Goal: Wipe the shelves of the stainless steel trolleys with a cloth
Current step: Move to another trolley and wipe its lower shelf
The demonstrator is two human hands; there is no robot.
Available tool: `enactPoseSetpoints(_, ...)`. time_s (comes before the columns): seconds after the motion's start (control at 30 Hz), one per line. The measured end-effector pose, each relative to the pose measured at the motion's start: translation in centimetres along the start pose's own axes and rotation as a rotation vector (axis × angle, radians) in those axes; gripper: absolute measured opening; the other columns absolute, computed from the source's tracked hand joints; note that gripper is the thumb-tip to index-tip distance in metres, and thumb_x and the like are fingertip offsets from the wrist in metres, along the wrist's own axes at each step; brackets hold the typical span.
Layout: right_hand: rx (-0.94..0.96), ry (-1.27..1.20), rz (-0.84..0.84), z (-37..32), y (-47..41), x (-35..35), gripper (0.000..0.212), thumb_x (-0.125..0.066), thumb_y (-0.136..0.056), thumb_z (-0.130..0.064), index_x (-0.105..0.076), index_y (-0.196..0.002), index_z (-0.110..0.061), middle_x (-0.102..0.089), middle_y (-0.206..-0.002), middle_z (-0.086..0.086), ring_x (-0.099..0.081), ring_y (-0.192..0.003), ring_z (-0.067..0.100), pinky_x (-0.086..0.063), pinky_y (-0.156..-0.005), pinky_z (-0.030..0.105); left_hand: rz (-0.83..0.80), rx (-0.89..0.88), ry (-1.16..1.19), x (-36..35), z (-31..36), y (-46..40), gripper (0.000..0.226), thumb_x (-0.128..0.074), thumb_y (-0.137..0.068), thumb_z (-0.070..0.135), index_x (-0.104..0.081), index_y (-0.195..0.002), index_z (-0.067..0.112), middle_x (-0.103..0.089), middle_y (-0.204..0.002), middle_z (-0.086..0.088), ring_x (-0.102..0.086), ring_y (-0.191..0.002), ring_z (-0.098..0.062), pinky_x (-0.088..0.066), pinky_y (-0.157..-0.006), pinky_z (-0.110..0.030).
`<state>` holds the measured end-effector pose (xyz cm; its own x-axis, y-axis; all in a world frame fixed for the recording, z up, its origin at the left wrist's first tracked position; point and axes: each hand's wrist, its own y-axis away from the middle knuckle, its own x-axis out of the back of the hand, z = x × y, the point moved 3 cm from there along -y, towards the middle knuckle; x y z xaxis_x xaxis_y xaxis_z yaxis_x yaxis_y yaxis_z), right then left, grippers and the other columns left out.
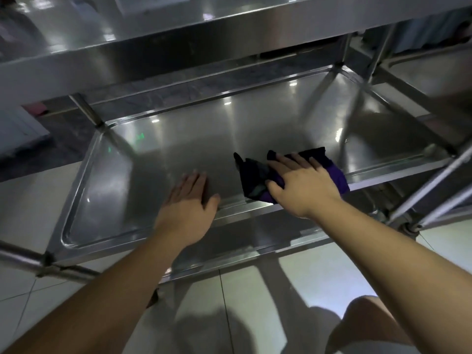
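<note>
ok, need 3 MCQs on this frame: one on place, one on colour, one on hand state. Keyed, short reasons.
1. Where does the cloth lie?
A. on the trolley's top shelf
B. on the middle shelf, near its front rim
C. on the floor tiles

2. What colour is the cloth?
A. white
B. yellow
C. dark purple and black

3. How is the left hand placed?
A. flat on the middle shelf, holding nothing
B. gripping the cloth
C. wrapped round a trolley leg

Key: 1 B, the cloth sits by the front rim under the right hand, below the top shelf. 2 C, purple folds show beside black ones. 3 A, its fingers lie straight on bare steel, apart from the cloth.
</note>
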<state>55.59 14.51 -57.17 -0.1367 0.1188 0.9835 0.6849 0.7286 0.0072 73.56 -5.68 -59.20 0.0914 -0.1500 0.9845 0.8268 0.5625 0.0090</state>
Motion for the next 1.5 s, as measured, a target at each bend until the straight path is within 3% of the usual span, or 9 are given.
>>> enactPoseSetpoints(0.4,-0.575,0.089,-0.025,23.4,-2.7,4.2,0.066,-0.027,-0.097,-0.061,-0.032,-0.154,-0.029,-0.023,-0.167,0.004,-0.017,-0.152,0.033,-0.017,-0.122,0.054,-0.004,0.015,-0.059,0.0,0.0,-0.1,0.075,-0.027,-0.103,0.065,-0.018,-0.168,0.029,-0.013,-0.176,0.008,-0.008,-0.162,-0.017,-0.01,-0.131,-0.04)
enactPoseSetpoints(0.5,-0.586,0.084,-0.013,21.4,-3.6,4.0,0.065,-0.026,-0.097,-0.056,-0.033,-0.153,-0.024,-0.024,-0.166,0.007,-0.021,-0.15,0.036,-0.021,-0.12,0.054,-0.016,0.02,-0.069,-0.1,0.0,-0.2,0.082,-0.017,-0.097,0.07,-0.017,-0.168,0.028,-0.013,-0.176,0.008,-0.009,-0.162,-0.017,-0.011,-0.13,-0.041)
enactPoseSetpoints(0.67,-0.117,0.053,0.009,7.1,-6.0,2.0,0.063,-0.034,-0.099,-0.049,-0.031,-0.156,-0.023,-0.025,-0.167,0.0,-0.031,-0.146,0.033,-0.028,-0.116,0.047,-0.023,0.005,-0.07,-0.1,0.2,-0.4,0.09,-0.015,-0.09,0.07,-0.023,-0.167,0.024,-0.017,-0.175,0.004,-0.012,-0.162,-0.021,-0.013,-0.13,-0.043)
enactPoseSetpoints(0.77,0.212,-0.037,-0.047,-4.1,-6.3,-0.8,0.067,-0.034,-0.099,-0.051,-0.024,-0.16,-0.026,-0.024,-0.167,-0.003,-0.022,-0.151,0.029,-0.018,-0.122,0.045,-0.022,0.005,-0.074,0.1,0.2,-0.3,0.092,-0.015,-0.089,0.068,-0.024,-0.167,0.02,-0.02,-0.174,0.001,-0.014,-0.161,-0.021,-0.014,-0.13,-0.042)
enactPoseSetpoints(0.87,0.352,-0.106,-0.131,-7.2,-6.5,-2.2,0.071,-0.031,-0.1,-0.056,-0.012,-0.163,-0.03,-0.018,-0.169,-0.007,-0.01,-0.155,0.021,-0.003,-0.125,0.041,-0.044,0.007,-0.066,0.2,0.2,-0.2,0.092,-0.013,-0.089,0.067,-0.017,-0.169,0.02,-0.017,-0.175,0.003,-0.01,-0.161,-0.017,-0.011,-0.13,-0.038)
enactPoseSetpoints(1.07,0.005,0.095,0.028,8.0,-10.2,1.7,0.081,-0.033,-0.082,-0.075,-0.035,-0.153,-0.037,-0.028,-0.165,-0.001,-0.025,-0.149,0.03,-0.015,-0.12,0.057,-0.021,0.006,-0.075,0.3,0.3,-0.1,0.088,-0.018,-0.091,0.067,-0.023,-0.168,0.024,-0.018,-0.175,0.007,-0.011,-0.161,-0.015,-0.01,-0.13,-0.037)
enactPoseSetpoints(1.23,-0.448,0.094,0.025,22.4,-11.5,4.0,0.092,-0.026,-0.074,-0.087,-0.029,-0.154,-0.041,-0.016,-0.167,0.016,-0.01,-0.151,0.046,-0.001,-0.12,0.062,-0.022,0.012,-0.083,0.5,0.4,0.2,0.09,-0.011,-0.091,0.07,-0.018,-0.168,0.026,-0.013,-0.175,0.01,-0.007,-0.162,-0.012,-0.01,-0.13,-0.035)
enactPoseSetpoints(1.4,-0.453,0.048,0.084,20.7,-13.3,3.9,0.085,-0.026,-0.083,-0.074,-0.035,-0.152,-0.025,-0.028,-0.162,0.019,-0.019,-0.148,0.048,-0.014,-0.119,0.057,-0.024,0.013,-0.091,0.4,0.3,0.2,0.074,-0.024,-0.104,0.061,-0.014,-0.169,0.026,-0.009,-0.176,0.01,-0.003,-0.162,-0.011,-0.008,-0.131,-0.036)
enactPoseSetpoints(1.5,-0.271,0.082,0.123,14.4,-14.0,3.2,0.07,-0.033,-0.087,-0.064,-0.05,-0.136,-0.018,-0.044,-0.149,0.02,-0.039,-0.134,0.047,-0.031,-0.112,0.052,-0.035,0.016,-0.085,0.6,0.5,0.2,0.086,-0.012,-0.094,0.069,-0.015,-0.169,0.026,-0.009,-0.175,0.011,-0.004,-0.162,-0.011,-0.007,-0.131,-0.035)
